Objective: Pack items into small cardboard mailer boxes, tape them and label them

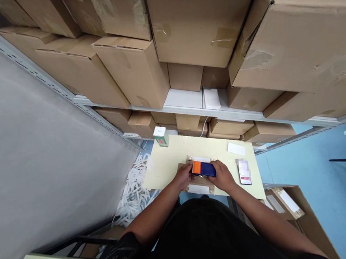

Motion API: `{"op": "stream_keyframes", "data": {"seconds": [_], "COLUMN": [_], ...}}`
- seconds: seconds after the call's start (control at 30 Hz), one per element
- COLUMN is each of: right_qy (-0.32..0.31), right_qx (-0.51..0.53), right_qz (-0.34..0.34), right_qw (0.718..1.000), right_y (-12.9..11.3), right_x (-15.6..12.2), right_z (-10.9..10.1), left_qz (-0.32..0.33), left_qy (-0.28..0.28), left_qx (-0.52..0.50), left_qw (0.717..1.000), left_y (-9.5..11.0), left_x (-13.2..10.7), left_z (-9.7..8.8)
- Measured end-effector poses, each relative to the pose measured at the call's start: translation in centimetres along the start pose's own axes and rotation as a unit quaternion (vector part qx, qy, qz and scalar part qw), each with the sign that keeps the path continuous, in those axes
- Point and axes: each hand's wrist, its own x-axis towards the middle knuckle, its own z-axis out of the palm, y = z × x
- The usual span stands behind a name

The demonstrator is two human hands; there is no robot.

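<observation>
Both of my hands are at an orange and dark-blue boxy object [204, 168], whose exact kind I cannot make out. My left hand [184, 177] is closed at its orange end. Around its dark-blue end my right hand [223, 176] is wrapped, with some fingers hidden. Directly below lies a brown cardboard piece [198, 180] with white strips and shiny clear tape along its edges, partly covered by the object and my hands. It rests at the near edge of a pale yellow table [169, 161].
A small white-and-green box [161, 136] stands at the table's far left corner. To the right lie a phone [244, 172] and a white paper [236, 148]. Shelves [185, 98] of cardboard boxes rise ahead. Shredded paper [132, 191] covers the left floor; an open carton [311, 218] is at right.
</observation>
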Motion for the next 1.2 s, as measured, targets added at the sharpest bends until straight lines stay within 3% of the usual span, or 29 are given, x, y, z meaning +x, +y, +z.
{"op": "stream_keyframes", "data": {"seconds": [0.2, 0.47, 0.77, 0.97, 1.2], "right_qy": [0.015, 0.02, 0.011, 0.013, 0.011], "right_qx": [-0.001, 0.04, 0.096, 0.103, 0.111], "right_qz": [-0.009, 0.005, 0.007, 0.007, 0.003], "right_qw": [1.0, 0.999, 0.995, 0.995, 0.994], "right_y": [0.0, -0.3, -1.2, -1.1, -1.0], "right_x": [-0.4, -0.3, -0.2, 0.0, 0.1], "right_z": [0.0, -0.1, -1.2, -0.7, -1.2], "left_qz": [0.032, 0.036, 0.034, 0.047, -0.005], "left_qy": [0.028, -0.05, -0.087, -0.083, -0.086], "left_qx": [0.015, -0.052, -0.101, -0.119, -0.209], "left_qw": [0.999, 0.997, 0.991, 0.988, 0.974], "left_y": [-0.3, -0.4, 0.0, 0.3, 0.8], "left_x": [-0.3, -1.2, -1.9, -2.2, -2.1], "left_z": [-0.2, -0.9, -1.0, -0.4, -0.4]}}
